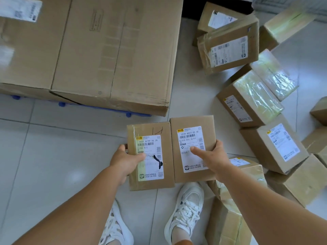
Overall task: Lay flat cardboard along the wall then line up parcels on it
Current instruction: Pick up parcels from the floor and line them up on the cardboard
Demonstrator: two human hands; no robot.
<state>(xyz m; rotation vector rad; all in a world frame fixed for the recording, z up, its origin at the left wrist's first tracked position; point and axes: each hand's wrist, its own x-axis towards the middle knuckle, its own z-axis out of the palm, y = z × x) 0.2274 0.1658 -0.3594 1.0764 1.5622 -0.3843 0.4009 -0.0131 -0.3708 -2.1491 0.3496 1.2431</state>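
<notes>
I hold two small brown parcels side by side above the tiled floor, their white shipping labels facing up. My left hand (126,160) grips the left parcel (150,128) by its left edge, thumb across the label. My right hand (211,159) grips the right parcel (192,121) by its right edge, thumb resting on its label. The two parcels touch along their inner edges. A large flattened cardboard sheet (92,50) lies on a blue pallet (99,107) at the upper left, just beyond the held parcels.
Several labelled and taped parcels (228,48) are scattered on the floor to the right and upper right, and one more parcel (228,209) stands by my right foot. My white shoes (185,206) are below the held parcels. Pale floor tiles (53,165) stretch to the left.
</notes>
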